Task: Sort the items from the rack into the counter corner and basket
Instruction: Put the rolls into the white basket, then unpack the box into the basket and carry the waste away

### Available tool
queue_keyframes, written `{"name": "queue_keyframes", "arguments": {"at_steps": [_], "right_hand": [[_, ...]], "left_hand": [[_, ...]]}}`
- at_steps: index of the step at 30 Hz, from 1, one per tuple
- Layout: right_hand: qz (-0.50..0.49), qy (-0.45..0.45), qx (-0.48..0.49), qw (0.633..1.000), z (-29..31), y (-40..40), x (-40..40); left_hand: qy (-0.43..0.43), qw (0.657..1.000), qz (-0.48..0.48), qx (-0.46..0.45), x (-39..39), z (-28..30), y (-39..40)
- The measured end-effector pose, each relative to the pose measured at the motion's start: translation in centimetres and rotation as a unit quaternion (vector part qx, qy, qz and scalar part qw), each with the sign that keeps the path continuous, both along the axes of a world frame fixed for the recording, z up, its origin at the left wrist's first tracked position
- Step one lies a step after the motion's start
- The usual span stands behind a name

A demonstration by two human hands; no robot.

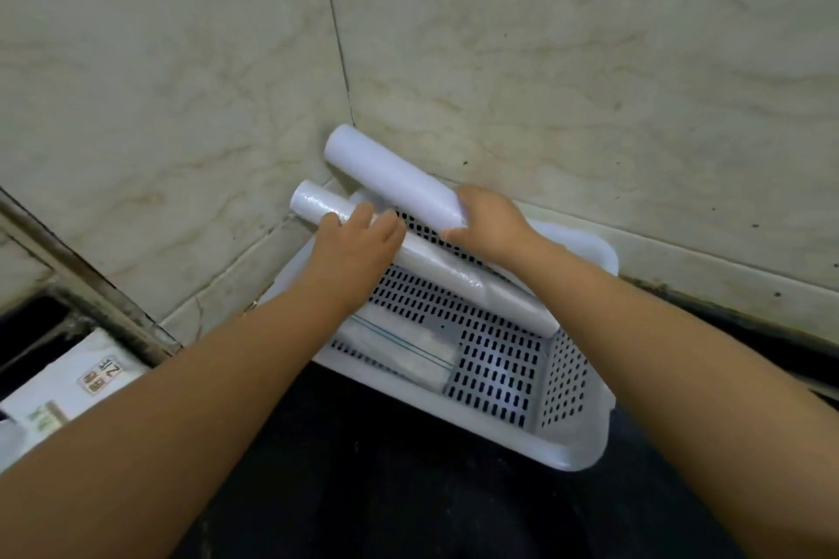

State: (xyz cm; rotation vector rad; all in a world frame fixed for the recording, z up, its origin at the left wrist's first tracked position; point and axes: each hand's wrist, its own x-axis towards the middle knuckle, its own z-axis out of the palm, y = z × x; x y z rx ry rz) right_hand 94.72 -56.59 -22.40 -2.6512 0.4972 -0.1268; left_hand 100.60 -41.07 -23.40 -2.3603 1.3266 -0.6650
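White perforated plastic basket [574, 418] below, right hand [488, 220] clasps the fat white roll [392, 175] angled cornerward, left hand [358, 250] gripping the thin glossy roll [324, 204] alongside.

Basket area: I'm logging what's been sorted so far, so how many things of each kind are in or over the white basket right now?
White rolls: 2, a thick roll in the right hand and a thin roll under the left hand
Flat clear packs: 1, a flat pack on the floor of the basket
Total: 3
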Motion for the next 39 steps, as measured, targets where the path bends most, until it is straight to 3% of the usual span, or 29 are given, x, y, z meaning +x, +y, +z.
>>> {"name": "queue_keyframes", "arguments": {"at_steps": [7, 16, 21, 25, 31, 39], "right_hand": [[0.025, 0.034, -0.03, 0.999, -2.2, -0.4, 0.0], [0.044, 0.036, -0.113, 0.992, -4.0, -0.4, -1.9], [0.026, 0.013, -0.155, 0.987, -3.0, 0.3, -4.9], [0.025, 0.023, -0.152, 0.988, -1.5, 2.4, -10.1], [-0.026, -0.012, -0.096, 0.995, 1.0, 7.9, -22.1], [-0.112, 0.035, -0.038, 0.992, 1.7, 12.8, -38.4]], "left_hand": [[0.017, 1.0, 0.009, 0.008, 0.7, -0.6, 0.1], [0.161, 0.985, 0.064, 0.008, 0.6, -1.2, -2.4], [0.193, 0.977, 0.086, -0.009, -1.5, 0.4, -1.2], [0.203, 0.977, 0.052, -0.029, -5.7, 1.4, 1.0], [0.29, 0.95, -0.036, -0.109, -16.3, 1.8, 5.4], [0.404, 0.909, -0.103, 0.006, -27.7, 0.0, 12.9]]}}
